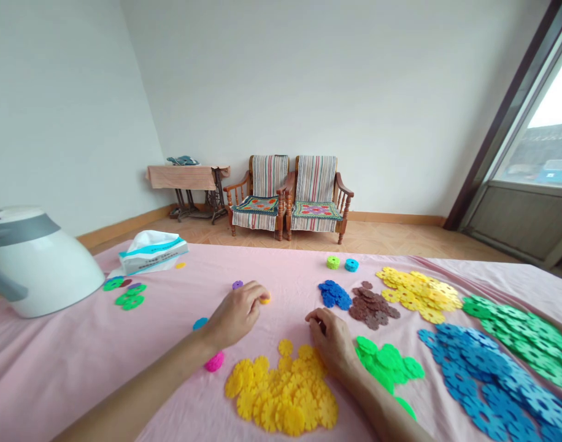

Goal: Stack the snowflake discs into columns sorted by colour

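My left hand point(235, 313) reaches over the middle of the cloth, its fingers pinched on a yellow notched snowflake disc point(265, 300), possibly a short stack. Just behind that hand is a purple disc stack point(237, 285). A blue stack point(200, 323) and a pink stack point(214, 361) sit by my left forearm. My right hand point(331, 341) is curled near the cloth, and whatever its fingers hold, if anything, is hidden. It lies between a large pile of yellow discs point(281, 393) and a bright green pile point(386, 362).
Piles of dark blue point(335, 294), brown point(372, 307), yellow point(421, 293), green point(520, 334) and blue discs point(488, 374) spread rightward. Lime point(333, 263) and light blue stacks point(351, 265) stand behind. At left are a kettle-like jug point(46, 264), a tissue pack point(154, 253) and loose green discs point(130, 299).
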A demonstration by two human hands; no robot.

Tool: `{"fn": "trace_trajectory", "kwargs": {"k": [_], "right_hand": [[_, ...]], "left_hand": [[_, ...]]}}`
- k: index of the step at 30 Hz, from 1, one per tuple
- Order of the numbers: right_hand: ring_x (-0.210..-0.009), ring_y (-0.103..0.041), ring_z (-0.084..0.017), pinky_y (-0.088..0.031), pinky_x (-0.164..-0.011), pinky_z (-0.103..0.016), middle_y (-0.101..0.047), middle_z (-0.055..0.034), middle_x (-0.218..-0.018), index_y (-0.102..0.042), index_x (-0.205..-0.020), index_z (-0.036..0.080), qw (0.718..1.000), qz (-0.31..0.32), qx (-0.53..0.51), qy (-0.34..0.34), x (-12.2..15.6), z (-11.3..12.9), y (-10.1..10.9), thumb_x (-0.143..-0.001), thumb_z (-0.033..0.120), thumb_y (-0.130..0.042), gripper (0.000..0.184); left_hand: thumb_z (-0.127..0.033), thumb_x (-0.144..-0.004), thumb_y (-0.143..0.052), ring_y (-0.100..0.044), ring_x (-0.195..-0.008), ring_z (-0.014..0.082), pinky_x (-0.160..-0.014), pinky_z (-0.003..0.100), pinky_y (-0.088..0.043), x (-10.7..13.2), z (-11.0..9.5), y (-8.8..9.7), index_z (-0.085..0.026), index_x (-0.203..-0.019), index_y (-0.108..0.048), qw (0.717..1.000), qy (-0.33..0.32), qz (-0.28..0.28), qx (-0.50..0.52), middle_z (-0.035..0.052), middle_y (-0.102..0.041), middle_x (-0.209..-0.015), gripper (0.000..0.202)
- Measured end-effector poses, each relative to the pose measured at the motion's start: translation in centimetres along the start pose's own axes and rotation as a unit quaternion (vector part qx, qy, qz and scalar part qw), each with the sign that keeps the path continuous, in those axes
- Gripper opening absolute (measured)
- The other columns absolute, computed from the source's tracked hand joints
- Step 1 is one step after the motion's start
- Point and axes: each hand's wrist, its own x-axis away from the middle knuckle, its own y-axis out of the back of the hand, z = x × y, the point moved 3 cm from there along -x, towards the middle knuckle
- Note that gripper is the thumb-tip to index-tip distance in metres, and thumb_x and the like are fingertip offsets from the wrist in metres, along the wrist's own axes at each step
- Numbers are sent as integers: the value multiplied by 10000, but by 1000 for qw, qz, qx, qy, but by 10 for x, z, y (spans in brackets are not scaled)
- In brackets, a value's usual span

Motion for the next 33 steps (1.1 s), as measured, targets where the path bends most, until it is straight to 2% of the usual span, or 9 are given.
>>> {"fn": "trace_trajectory", "kwargs": {"k": [1, 3, 6, 9, 16, 20, 27, 30, 33], "right_hand": [[-664, -563, -153, -374, -612, -248, -608, -38, -713, -626, -784, 163, 1000, 1, 1, 0, 0, 0, 0, -768, 160, -400, 226], [-671, -567, -154, -381, -619, -249, -613, -40, -719, -625, -783, 164, 1000, 2, 4, 1, 0, 0, -1, -765, 160, -400, 226], [-688, -572, -156, -390, -632, -249, -618, -46, -730, -625, -777, 161, 1000, 4, 15, 1, 2, 2, -2, -761, 159, -400, 226], [-658, -566, -149, -391, -603, -243, -614, -43, -719, -629, -775, 157, 999, 15, 30, 0, 3, 4, -2, -746, 161, -413, 217], [-619, -575, -144, -396, -570, -242, -646, -40, -708, -643, -781, 164, 997, 56, 53, -25, -10, 9, -6, -732, 169, -446, 203], [-637, -576, -133, -424, -597, -237, -643, -46, -744, -647, -852, 152, 998, 59, 28, -4, -26, 22, -24, -712, 150, -479, 218], [-638, -571, -107, -442, -618, -225, -621, -49, -830, -620, -922, 138, 998, 65, 19, 10, -50, 36, -57, -703, 148, -509, 246], [-648, -571, -113, -445, -620, -221, -616, -45, -783, -623, -892, 132, 998, 64, 18, 10, -49, 34, -55, -707, 123, -477, 236], [-652, -568, -117, -448, -616, -224, -614, -48, -781, -623, -878, 131, 997, 73, 6, 21, -38, 30, -43, -702, 105, -456, 245]], "left_hand": [[39, -698, -354, -544, -798, 140, -720, 235, -395, 13, -8, -2, -178, -799, -549, 1000, -5, -5, 13, 15, -574, -829, 309], [60, -638, -346, -522, -703, 129, -636, 222, -368, 41, -22, -10, -174, -662, -488, 999, -16, 28, 29, -5, -538, -707, 275], [60, -641, -336, -482, -616, 116, -547, 218, -313, 74, -33, -21, -170, -612, -436, 998, -25, 35, 39, -9, -513, -650, 253], [45, -694, -316, -466, -594, 119, -527, 221, -296, 90, -35, -26, -171, -613, -428, 998, -47, -8, 51, -1, -499, -626, 255], [19, -696, -338, -490, -608, 135, -539, 231, -332, 92, -26, -25, -182, -633, -444, 993, -56, -58, 86, 12, -514, -625, 236], [4, -737, -342, -495, -611, 138, -534, 234, -338, 94, -27, -23, -186, -644, -458, 992, -68, -53, 95, 16, -524, -625, 242], [19, -707, -367, -501, -627, 138, -549, 237, -343, 95, -25, -24, -185, -654, -465, 992, -57, -51, 99, 14, -529, -632, 233], [13, -719, -361, -507, -646, 147, -566, 245, -359, 97, -23, -23, -188, -670, -477, 992, -47, -61, 97, 21, -536, -649, 237], [4, -742, -350, -518, -669, 155, -590, 255, -381, 98, -21, -22, -190, -692, -493, 992, -39, -71, 101, 33, -545, -677, 246]]}}
